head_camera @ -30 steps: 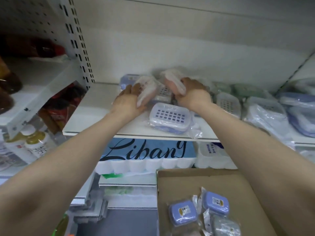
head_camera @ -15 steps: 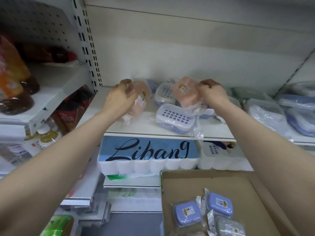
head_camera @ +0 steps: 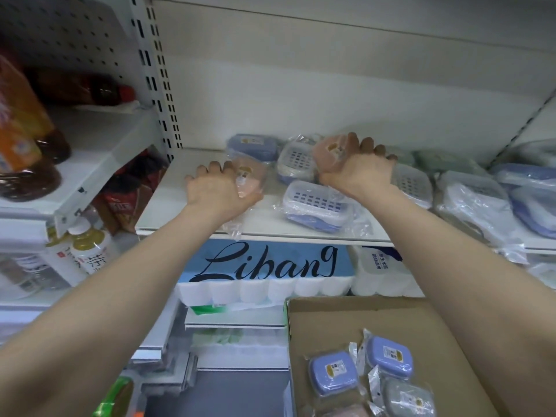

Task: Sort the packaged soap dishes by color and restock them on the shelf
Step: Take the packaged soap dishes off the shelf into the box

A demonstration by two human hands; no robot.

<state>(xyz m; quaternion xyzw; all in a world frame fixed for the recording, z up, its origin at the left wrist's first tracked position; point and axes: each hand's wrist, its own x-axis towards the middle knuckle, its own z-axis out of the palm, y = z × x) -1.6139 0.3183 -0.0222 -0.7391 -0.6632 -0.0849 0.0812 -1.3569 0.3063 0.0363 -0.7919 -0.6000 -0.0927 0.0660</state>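
Head view: left hand [head_camera: 215, 192] and right hand [head_camera: 359, 170] each grip a bagged pink soap dish [head_camera: 251, 179] over the white shelf [head_camera: 180, 203], left of the blue ones; placing step, next needing a pink-only spot at far left

We stand before white metal store shelving [head_camera: 192, 164] with a pale back panel [head_camera: 331, 94] and a slotted upright [head_camera: 156, 73] at its left edge. Left of that upright we see a pegboard panel [head_camera: 60, 34] above a lower side shelf [head_camera: 99, 164] carrying dark bottles [head_camera: 39, 164]. Beneath the main shelf's front edge sit blue-and-white "Libang" paper roll packs [head_camera: 267, 269]. An open cardboard box [head_camera: 421, 326] fills the lower right corner. The light is soft and even.
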